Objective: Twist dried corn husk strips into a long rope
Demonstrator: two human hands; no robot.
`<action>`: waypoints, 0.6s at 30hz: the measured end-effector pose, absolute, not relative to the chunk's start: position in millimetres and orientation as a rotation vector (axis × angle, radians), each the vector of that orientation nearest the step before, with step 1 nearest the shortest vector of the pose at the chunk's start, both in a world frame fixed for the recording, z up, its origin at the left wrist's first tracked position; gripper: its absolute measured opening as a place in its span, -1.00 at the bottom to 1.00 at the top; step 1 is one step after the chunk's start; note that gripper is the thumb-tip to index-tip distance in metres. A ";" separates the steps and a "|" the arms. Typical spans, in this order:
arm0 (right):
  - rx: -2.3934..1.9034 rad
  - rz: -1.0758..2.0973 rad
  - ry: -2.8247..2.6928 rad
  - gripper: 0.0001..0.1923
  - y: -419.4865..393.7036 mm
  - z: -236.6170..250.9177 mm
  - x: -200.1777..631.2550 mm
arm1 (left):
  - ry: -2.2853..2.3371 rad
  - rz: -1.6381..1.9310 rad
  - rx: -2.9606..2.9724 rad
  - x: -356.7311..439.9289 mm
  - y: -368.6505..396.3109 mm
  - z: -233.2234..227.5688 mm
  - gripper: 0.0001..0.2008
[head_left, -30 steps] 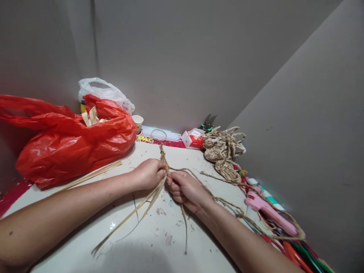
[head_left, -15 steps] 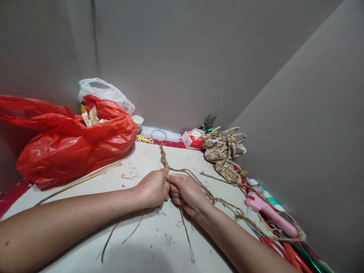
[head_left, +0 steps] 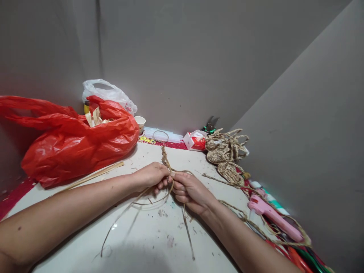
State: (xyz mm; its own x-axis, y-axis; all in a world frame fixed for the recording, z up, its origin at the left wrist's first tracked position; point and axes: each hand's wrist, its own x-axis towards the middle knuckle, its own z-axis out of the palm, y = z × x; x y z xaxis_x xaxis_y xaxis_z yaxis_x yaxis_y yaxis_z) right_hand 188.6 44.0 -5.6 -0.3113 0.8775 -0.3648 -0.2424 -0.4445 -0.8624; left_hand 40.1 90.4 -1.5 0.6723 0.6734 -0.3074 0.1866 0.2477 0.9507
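A twisted, brown plant-fibre cord (head_left: 165, 156) runs from its thick end on the white table (head_left: 148, 242) toward me. My left hand (head_left: 155, 175) pinches it from the left. Its fingertips meet those of my right hand (head_left: 189, 191), which is closed on the same cord from the other side. Between the hands a loose strand bends into a loop. One thin strand (head_left: 109, 231) trails below my left wrist, and another strand (head_left: 188, 231) hangs below my right hand. The exact grip point is partly hidden by my fingers.
A red plastic bag (head_left: 82, 148) with pale strips stands at left, near a paper cup (head_left: 140, 123). Rope-woven pieces (head_left: 224, 151), a tissue box (head_left: 195, 141) and pliers (head_left: 209, 126) are at back right. A pink glue gun (head_left: 274, 218) lies at the right edge.
My left fingers have opened out slightly from a tighter fist, and a strand now loops between the hands. The long cord that lay over my right wrist is less visible there.
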 end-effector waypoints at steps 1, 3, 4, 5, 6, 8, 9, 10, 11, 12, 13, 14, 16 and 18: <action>-1.123 1.875 -0.925 -0.74 44.9 -5.7 190.5 | 0.836 0.389 1.338 40.3 89.4 -1.5 -0.82; -1.125 1.928 -0.945 -0.75 47.0 -5.3 195.0 | 0.870 0.441 1.458 39.7 89.5 -1.6 -0.82; -1.129 1.948 -0.959 -0.75 48.1 -4.8 197.5 | 0.873 0.482 1.534 39.2 90.4 -2.0 -0.82; -1.138 1.964 -0.976 -0.75 49.1 -4.1 199.9 | 0.863 0.526 1.609 38.8 91.6 -2.7 -0.82; -1.149 1.973 -0.999 -0.75 49.9 -3.3 202.2 | 0.842 0.564 1.674 38.4 92.8 -3.8 -0.82; -1.174 1.981 -1.064 -0.74 51.1 -1.3 206.1 | 0.803 0.610 1.757 38.3 94.9 -6.3 -0.82; -1.187 1.977 -1.109 -0.72 51.4 -0.2 207.5 | 0.793 0.614 1.773 38.5 95.6 -7.6 -0.82; -1.206 1.962 -1.158 -0.71 51.5 1.0 208.6 | 0.792 0.612 1.773 38.8 95.9 -8.7 -0.81; -1.234 1.931 -1.212 -0.69 51.4 2.0 209.4 | 0.796 0.606 1.764 39.2 95.9 -9.6 -0.79; -1.270 1.879 -1.274 -0.68 51.3 2.9 209.9 | 0.806 0.600 1.742 39.5 95.7 -10.1 -0.79; -1.315 1.804 -1.352 -0.68 51.1 3.5 210.1 | 0.819 0.588 1.705 39.8 95.2 -10.1 -0.79; -1.362 1.701 -1.448 -0.68 50.8 3.8 210.1 | 0.836 0.570 1.653 39.9 94.6 -9.9 -0.80; -1.429 1.430 -1.685 -0.70 50.3 3.2 209.5 | 0.866 0.503 1.520 39.8 93.4 -8.3 -0.81; -1.448 1.139 -1.914 -0.73 49.5 1.5 208.1 | 0.870 0.412 1.401 39.1 92.6 -5.8 -0.78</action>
